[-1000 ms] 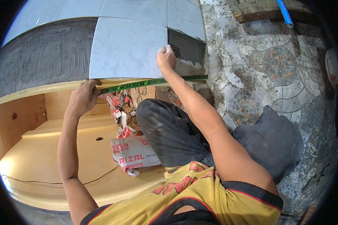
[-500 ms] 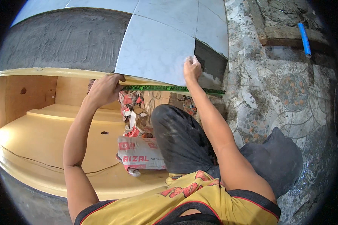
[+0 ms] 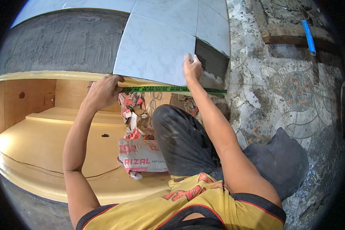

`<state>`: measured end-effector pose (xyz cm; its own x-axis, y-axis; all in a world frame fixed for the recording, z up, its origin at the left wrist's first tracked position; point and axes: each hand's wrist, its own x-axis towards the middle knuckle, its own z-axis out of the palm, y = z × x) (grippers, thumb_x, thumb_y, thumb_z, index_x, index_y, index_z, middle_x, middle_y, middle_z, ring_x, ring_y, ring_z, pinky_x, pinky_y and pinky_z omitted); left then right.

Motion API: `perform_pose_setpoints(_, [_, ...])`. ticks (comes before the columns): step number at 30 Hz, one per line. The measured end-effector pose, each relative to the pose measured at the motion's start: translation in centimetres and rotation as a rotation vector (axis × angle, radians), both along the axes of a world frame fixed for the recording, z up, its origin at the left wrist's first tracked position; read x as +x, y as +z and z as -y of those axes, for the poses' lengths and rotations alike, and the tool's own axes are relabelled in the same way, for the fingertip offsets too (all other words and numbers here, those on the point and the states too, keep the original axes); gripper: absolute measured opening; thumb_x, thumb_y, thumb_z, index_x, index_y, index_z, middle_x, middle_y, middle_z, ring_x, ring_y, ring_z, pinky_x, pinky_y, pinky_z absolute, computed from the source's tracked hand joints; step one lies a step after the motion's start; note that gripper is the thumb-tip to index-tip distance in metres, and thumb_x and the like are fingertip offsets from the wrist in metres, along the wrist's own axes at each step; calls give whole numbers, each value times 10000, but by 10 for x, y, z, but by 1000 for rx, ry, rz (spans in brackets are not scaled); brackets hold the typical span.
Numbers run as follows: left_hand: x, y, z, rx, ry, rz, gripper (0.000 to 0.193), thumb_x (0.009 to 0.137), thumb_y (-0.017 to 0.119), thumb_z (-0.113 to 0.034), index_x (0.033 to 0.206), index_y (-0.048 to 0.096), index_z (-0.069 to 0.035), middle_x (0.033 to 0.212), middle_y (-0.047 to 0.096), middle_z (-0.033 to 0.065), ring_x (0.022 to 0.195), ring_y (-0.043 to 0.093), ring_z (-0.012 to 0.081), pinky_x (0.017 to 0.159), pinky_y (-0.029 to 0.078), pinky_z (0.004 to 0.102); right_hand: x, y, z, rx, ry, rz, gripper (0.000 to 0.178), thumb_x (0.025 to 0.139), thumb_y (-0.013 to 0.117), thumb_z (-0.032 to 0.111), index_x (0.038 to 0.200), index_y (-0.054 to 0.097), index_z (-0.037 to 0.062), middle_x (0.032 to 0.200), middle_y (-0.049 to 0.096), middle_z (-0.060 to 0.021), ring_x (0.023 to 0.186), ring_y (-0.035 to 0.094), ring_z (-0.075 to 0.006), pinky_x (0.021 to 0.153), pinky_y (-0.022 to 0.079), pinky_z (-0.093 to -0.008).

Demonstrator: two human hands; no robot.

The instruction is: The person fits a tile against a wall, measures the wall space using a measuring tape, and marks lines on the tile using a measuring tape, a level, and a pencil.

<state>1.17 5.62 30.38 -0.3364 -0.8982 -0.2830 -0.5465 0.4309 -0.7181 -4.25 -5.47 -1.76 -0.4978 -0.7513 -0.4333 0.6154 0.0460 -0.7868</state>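
A large white tile (image 3: 153,50) lies on the raised surface in front of me, its near edge by the yellow-painted rim. At the tile's near left corner is my left hand (image 3: 103,92), its fingers closed around the end of a green tape measure (image 3: 161,89). The tape runs rightward below the tile's near edge and passes under my right forearm. My right hand (image 3: 192,69) grips the tile's right edge with bent fingers, dusted pale at the tips. Beside it is a dark untiled patch (image 3: 211,59). What my left palm covers is hidden.
Grey mortar (image 3: 61,42) spreads left of the tile. Below is a yellow-painted wooden compartment (image 3: 38,142) with a cement bag (image 3: 142,155) and littered scraps. Patterned floor (image 3: 257,96) lies to the right, with a blue tube (image 3: 308,37) on a wooden board (image 3: 295,38).
The whole view has shifted slightly left. On my right hand the fingertips have parted a little. Both hands keep their places at the tile.
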Motion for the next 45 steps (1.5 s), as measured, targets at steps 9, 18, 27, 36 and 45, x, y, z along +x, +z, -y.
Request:
perform_pose_setpoints(9, [-17, -19, 4, 97, 74, 150, 163, 844, 550, -115, 835, 683, -21, 837, 666, 223, 869, 629, 421, 737, 490, 542, -4, -12, 9, 22, -26, -64, 571, 932, 559, 423, 1293, 587, -18, 1203, 640, -270, 1158, 587, -450, 989, 464, -515])
perform_pose_setpoints(18, [-18, -31, 0, 92, -64, 299, 133, 808, 550, -82, 839, 658, -11, 881, 674, 196, 932, 620, 395, 763, 495, 523, 4, -9, 16, -11, -14, 33, 562, 929, 550, 400, 1340, 532, 18, 1230, 627, -263, 1137, 603, -447, 975, 480, -530])
perform_pose_setpoints(27, [-7, -60, -2, 109, -240, 152, 92, 791, 579, -23, 855, 645, -15, 919, 673, 177, 964, 623, 379, 780, 512, 501, 5, 1, 6, -11, 50, 102, 564, 944, 568, 396, 1380, 468, 52, 1216, 625, -267, 1112, 610, -454, 972, 475, -529])
perform_pose_setpoints(36, [-24, -72, -3, 28, -273, 202, 91, 775, 604, -37, 850, 654, -26, 867, 673, 195, 874, 646, 399, 736, 524, 501, -7, 1, -1, -19, 8, 115, 569, 949, 559, 366, 1403, 447, 43, 1252, 606, -270, 1148, 591, -452, 998, 460, -532])
perform_pose_setpoints(45, [-8, -62, -1, 21, -330, 214, 97, 770, 612, -46, 849, 669, -43, 874, 687, 176, 850, 674, 360, 722, 547, 467, 21, 1, 22, -11, 1, 123, 537, 931, 573, 335, 1355, 479, 20, 1235, 604, -277, 1154, 580, -452, 987, 472, -526])
